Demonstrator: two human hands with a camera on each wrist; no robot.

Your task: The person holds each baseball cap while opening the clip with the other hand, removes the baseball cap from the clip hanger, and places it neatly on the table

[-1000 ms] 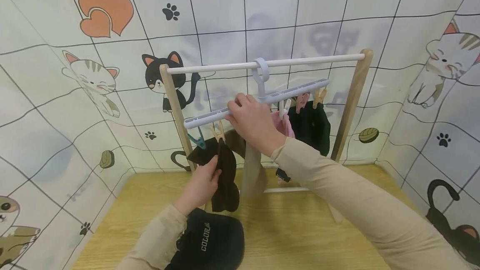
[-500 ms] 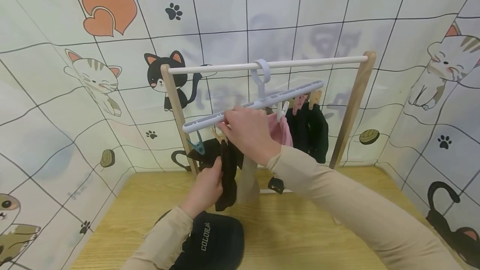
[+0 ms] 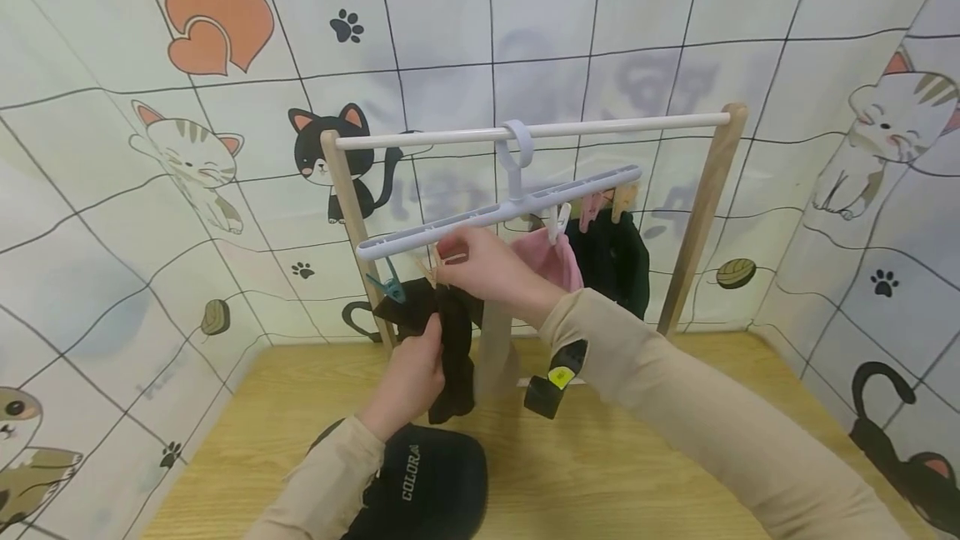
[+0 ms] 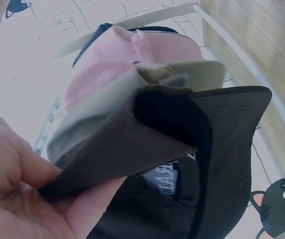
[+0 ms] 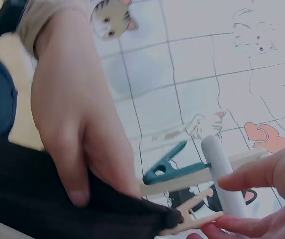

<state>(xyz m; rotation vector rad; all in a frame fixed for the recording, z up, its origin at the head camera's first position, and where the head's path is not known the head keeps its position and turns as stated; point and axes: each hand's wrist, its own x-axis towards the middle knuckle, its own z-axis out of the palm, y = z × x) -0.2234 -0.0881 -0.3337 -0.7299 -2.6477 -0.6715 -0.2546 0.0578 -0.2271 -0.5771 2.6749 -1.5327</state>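
Observation:
A dark brown cap (image 3: 453,357) hangs below the left side of a white hanger (image 3: 480,219). My left hand (image 3: 408,377) pinches the cap's edge between thumb and fingers, also plain in the left wrist view. At a peach clothespin (image 3: 431,272) by the cap, my right hand (image 3: 487,265) has thumb and finger on either side. The right wrist view shows the clothespin's (image 5: 195,214) handles spread, with one fingertip at the lower handle and another finger apart from the upper one. A teal clothespin (image 3: 392,288) hangs to its left.
The hanger hooks over a rack's white bar (image 3: 622,126). Farther right hang a beige cap (image 3: 495,352), a pink cap (image 3: 551,257) and black caps (image 3: 615,261), with more clothespins above. A dark cap with lettering (image 3: 435,482) lies on the wooden table (image 3: 600,473).
My right hand has come down off the hanger bar to the peach clothespin. The hanger has swung slightly. My left hand has shifted a little right and keeps hold of the brown cap.

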